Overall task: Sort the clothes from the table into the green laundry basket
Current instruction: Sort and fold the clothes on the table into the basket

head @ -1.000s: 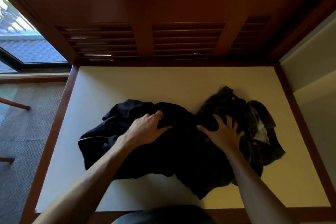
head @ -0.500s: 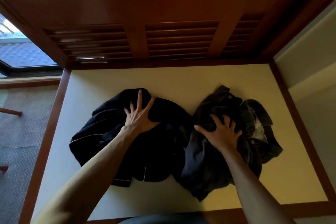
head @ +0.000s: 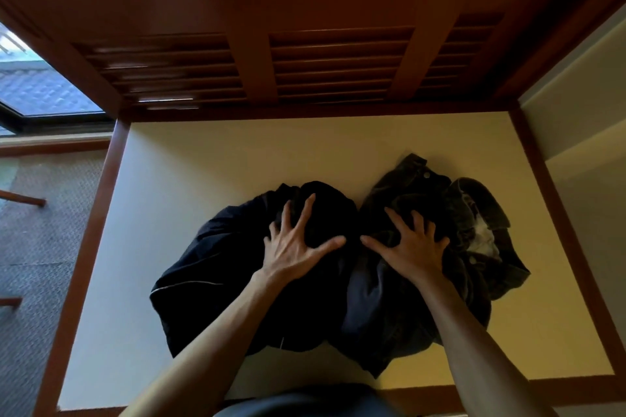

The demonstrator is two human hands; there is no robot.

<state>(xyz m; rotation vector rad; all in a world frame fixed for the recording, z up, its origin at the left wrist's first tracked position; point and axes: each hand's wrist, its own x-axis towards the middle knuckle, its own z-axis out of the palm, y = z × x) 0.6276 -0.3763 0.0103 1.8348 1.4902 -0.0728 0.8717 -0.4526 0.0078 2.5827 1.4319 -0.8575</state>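
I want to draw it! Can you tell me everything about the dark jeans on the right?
The dark jeans look like faded blackish denim, crumpled in a heap on the right of the cream table. A waistband button and pale inner lining show. The right hand presses on them with spread fingers, and their left edge meets the black garment.

The table [head: 189, 179] had a smooth, matt cream top framed in glossy reddish wood. On it lay 2 garments: a black one [head: 216, 281] of soft, smooth cloth (thin pale piping), and dark jeans [head: 450, 210] of coarser denim. The carpet [head: 37, 247] looked rough.
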